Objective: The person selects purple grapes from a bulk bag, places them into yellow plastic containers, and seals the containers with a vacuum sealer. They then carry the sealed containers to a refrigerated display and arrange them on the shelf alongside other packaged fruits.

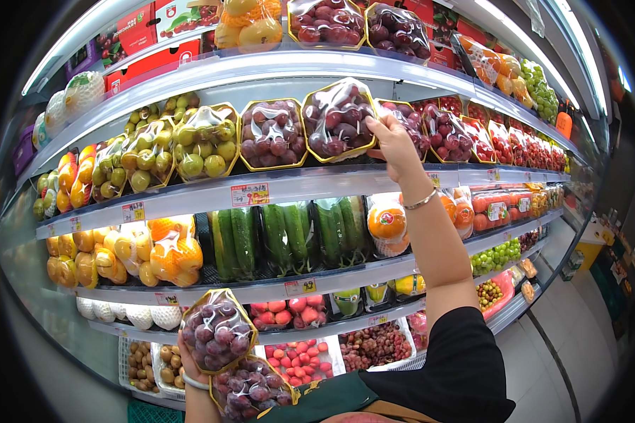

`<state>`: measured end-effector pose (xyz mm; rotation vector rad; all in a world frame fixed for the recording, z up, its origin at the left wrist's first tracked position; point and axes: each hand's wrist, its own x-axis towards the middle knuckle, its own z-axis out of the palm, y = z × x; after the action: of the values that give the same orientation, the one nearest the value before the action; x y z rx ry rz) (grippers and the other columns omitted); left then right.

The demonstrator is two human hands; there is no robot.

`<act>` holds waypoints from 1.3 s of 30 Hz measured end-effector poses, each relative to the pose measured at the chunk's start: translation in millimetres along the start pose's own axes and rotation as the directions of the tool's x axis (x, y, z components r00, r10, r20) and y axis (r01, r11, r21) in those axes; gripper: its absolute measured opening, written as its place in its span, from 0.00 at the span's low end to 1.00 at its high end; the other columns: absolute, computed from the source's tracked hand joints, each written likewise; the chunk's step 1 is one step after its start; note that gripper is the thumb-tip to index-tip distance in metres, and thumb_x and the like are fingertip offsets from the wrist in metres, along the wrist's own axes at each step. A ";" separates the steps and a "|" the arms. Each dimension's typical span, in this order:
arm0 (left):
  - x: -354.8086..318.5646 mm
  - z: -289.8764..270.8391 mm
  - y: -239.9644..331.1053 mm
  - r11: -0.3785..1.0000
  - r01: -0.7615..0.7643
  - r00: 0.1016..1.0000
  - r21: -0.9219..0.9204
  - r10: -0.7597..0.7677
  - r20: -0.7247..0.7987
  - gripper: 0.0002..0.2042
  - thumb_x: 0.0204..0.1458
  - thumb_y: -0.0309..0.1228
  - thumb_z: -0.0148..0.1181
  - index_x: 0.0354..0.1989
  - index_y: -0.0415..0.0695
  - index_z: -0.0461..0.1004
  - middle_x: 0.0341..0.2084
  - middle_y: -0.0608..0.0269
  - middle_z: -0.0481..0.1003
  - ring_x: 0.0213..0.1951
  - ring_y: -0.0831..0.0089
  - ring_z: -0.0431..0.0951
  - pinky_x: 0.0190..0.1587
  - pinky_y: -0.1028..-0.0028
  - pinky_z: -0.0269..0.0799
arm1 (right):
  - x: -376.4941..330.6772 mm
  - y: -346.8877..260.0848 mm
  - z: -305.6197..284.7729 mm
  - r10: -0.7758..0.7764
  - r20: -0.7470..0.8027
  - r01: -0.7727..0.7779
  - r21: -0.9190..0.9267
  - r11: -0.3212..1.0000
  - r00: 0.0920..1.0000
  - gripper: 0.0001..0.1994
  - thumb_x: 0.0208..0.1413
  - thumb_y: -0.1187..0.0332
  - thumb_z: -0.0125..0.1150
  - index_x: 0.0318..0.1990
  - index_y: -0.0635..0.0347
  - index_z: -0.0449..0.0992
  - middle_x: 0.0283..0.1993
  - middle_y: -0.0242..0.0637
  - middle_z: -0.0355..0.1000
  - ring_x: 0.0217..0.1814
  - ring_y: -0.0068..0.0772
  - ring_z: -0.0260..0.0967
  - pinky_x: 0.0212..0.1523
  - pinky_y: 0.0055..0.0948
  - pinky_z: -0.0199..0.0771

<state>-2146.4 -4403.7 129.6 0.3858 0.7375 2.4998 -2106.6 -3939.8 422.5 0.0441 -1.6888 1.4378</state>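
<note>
1. Right hand: thumb and fingers pinch right edge of wrapped plum tray, tilted, at upper-middle shelf; can't tell if it touches shelf.
2. Left hand: low, holds left edge of upper purple-fruit pack; lower purple-fruit pack just beneath, grip on it unclear.
3. Wrapped green cucumbers one shelf below plum tray.

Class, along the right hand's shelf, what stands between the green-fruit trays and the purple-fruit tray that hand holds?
One wrapped tray of purple fruit stands between the green-fruit trays and the held tray; the head view shows it.
</note>
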 end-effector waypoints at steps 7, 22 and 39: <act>0.4 17.3 -4.5 0.989 0.036 0.998 -0.141 -0.028 0.060 0.35 0.58 0.59 0.36 0.68 0.48 0.53 0.64 0.51 0.58 0.62 0.50 0.62 0.64 0.50 0.58 | -8.9 -6.7 4.9 0.072 -0.111 -0.042 0.258 0.965 0.991 0.10 0.60 0.61 0.54 0.38 0.57 0.65 0.31 0.30 0.69 0.26 0.22 0.71 0.18 0.31 0.80; -14.8 -75.4 9.4 0.988 0.125 0.975 -0.095 -0.104 0.196 0.32 0.59 0.58 0.40 0.66 0.52 0.55 0.64 0.57 0.59 0.63 0.52 0.59 0.65 0.50 0.54 | -366.1 112.9 -150.4 0.815 0.160 -0.796 0.383 0.469 0.557 0.20 0.59 0.64 0.52 0.55 0.65 0.67 0.47 0.37 0.73 0.44 0.26 0.71 0.46 0.28 0.74; -46.1 -24.9 22.9 0.989 0.071 0.995 0.131 -0.079 0.059 0.27 0.63 0.54 0.35 0.65 0.54 0.58 0.63 0.59 0.61 0.63 0.54 0.60 0.65 0.51 0.56 | -535.2 406.9 -49.4 0.877 0.218 -0.903 0.077 0.422 0.429 0.24 0.61 0.72 0.50 0.64 0.62 0.54 0.62 0.37 0.61 0.65 0.28 0.56 0.65 0.31 0.55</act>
<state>-2126.6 -4455.8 116.7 0.4726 0.8738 2.3654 -1975.3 -4031.0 -232.4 -0.8195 -1.7452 2.4395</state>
